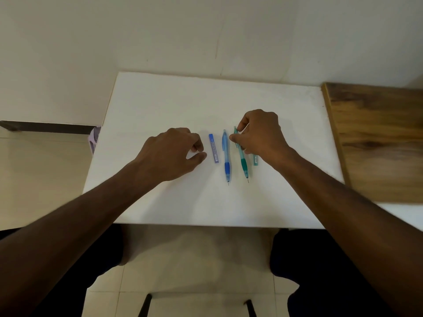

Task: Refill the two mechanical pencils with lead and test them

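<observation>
The translucent green plastic mechanical pencil point(242, 154) with a darker green rubber grip lies on the white rectangular tabletop point(160, 106), tip toward the person. The right hand point(261, 133) curls over its upper end, thumb and fingertips pinching the barrel near the cap. Just right of it, partly under that hand, lies a slim green lead case point(255, 160); its contents cannot be made out. Just left lies the translucent blue plastic mechanical pencil point(226, 156) with a dark blue grip, parallel and untouched. Left again is a slim blue lead case point(214, 148), contents unclear. The left hand point(174, 152) rests beside it, fingers loosely curled, holding nothing. A wooden board point(377, 138) borders the tabletop's right edge.
</observation>
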`<action>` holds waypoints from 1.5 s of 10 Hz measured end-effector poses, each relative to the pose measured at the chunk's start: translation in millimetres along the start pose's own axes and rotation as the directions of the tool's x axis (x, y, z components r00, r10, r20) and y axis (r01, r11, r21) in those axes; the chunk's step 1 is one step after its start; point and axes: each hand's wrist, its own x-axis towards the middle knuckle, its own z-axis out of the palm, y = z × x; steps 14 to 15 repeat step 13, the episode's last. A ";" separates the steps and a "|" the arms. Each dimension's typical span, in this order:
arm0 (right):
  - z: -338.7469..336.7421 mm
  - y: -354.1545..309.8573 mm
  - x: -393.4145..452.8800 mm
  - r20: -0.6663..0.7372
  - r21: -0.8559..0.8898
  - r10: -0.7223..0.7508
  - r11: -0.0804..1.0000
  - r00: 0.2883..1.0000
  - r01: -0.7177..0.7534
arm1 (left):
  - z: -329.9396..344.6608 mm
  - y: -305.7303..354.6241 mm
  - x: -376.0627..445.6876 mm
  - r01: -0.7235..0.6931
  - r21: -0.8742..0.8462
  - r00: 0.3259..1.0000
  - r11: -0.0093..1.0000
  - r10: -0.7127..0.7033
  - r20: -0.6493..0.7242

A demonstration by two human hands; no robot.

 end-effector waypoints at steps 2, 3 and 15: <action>3.2 0.1 0.9 0.009 0.009 0.017 1.000 1.000 -0.018 | 1.3 -0.8 -1.9 -0.001 0.006 1.000 1.000 0.001 -0.008; 5.5 0.1 0.6 0.037 0.007 0.038 0.999 0.999 -0.038 | 1.3 0.5 -3.3 -0.009 0.008 1.000 1.000 0.009 -0.008; -6.9 -0.7 0.8 0.053 -0.080 0.031 0.996 0.998 -0.027 | 1.1 1.8 -2.4 -0.019 0.025 1.000 1.000 0.019 0.000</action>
